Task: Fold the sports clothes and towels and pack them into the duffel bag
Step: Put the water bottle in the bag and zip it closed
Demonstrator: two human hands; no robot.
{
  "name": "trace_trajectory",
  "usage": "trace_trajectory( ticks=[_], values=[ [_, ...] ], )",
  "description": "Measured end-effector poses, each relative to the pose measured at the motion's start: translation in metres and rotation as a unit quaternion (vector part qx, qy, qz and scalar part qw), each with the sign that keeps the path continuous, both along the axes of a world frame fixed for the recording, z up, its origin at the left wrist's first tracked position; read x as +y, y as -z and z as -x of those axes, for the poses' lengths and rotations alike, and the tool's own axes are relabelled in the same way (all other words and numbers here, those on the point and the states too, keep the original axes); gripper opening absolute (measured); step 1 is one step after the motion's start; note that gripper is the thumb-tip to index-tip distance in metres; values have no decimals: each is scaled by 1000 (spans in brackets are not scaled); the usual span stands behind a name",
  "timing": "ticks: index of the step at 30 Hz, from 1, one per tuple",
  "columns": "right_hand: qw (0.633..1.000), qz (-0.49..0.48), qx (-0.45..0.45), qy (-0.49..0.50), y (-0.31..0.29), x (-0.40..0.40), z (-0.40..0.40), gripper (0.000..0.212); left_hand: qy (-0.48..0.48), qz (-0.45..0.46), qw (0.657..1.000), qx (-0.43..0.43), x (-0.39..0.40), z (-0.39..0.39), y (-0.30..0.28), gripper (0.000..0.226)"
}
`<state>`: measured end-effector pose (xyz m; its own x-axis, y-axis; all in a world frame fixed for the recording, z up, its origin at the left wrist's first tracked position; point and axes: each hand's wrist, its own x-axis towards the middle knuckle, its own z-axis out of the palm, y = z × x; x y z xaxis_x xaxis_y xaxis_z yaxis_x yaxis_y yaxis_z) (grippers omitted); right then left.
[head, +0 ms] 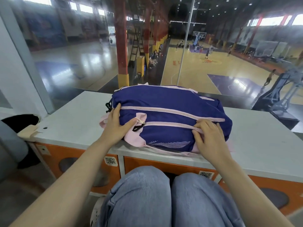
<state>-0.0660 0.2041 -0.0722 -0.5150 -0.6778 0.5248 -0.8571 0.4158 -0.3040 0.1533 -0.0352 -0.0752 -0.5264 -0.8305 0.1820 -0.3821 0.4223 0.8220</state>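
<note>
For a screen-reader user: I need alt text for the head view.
A purple duffel bag with pink zippers lies on a white counter; the left hand rests flat on its end while the right hand pinches the lower zipper. Beyond lies an indoor basketball court.

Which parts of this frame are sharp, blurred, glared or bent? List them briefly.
Head view: duffel bag and both hands, left hand and right hand, sharp; court behind the glass soft, with window glare on its floor; wide-angle lens bows the white counter edges.
</note>
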Motion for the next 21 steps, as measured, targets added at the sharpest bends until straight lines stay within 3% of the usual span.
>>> trace_trajectory(
  ticks=[7, 10, 13, 16, 21],
  values=[
    [998, -47, -34, 36, -2, 11, 15, 36, 26, 18, 997, -71, -5, 28, -12, 101],
    [994, -100, -39, 25, -5, 26, 3, 45, -1, 73, 992, -106, 4, 14, -16, 90],
    [987, -150, -52, 33, -8, 47, -12, 51, -2, 121, 987, -110, 19, -3, -19, 74],
    [984, -166, -44, 40, -18, 62, -25, 47, 9, 117, 990, -80, 37, -20, -19, 81],
    [993, -116, -10, 33, -48, 53, -28, 53, 9, 264, 958, -113, 61, -15, -35, 67]
  ],
)
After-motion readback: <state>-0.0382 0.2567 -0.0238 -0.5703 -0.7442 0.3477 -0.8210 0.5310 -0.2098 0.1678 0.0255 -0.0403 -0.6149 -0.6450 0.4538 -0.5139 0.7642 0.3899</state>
